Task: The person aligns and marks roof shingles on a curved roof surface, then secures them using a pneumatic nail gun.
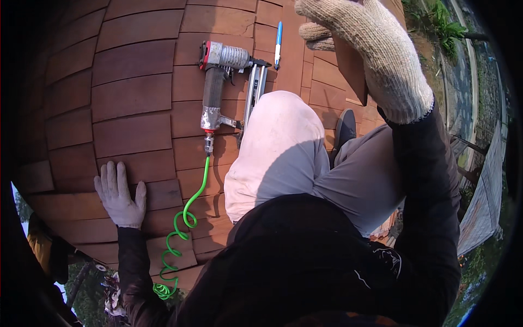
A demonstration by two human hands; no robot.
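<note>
My left hand (121,199), in a white knit glove, lies flat with fingers spread on the reddish-brown wooden shingles (132,103). My right hand (389,60), gloved the same way, is raised at the upper right. Its fingers are wrapped round a brown shingle (350,68), partly hidden behind the glove. Between my hands a pneumatic nail gun (212,92) rests on the shingles, its magazine running under my knee. A green coiled air hose (189,210) leads from its handle towards me. Beyond the knee lies a blue and white pen (279,46).
My bent knee (278,136) rises beside the nail gun, with my dark shoe (345,128) to its right. Past the roof's right side are green plants (444,24) and a pale sheet (482,196) far below. The shingle rows overlap in raised edges.
</note>
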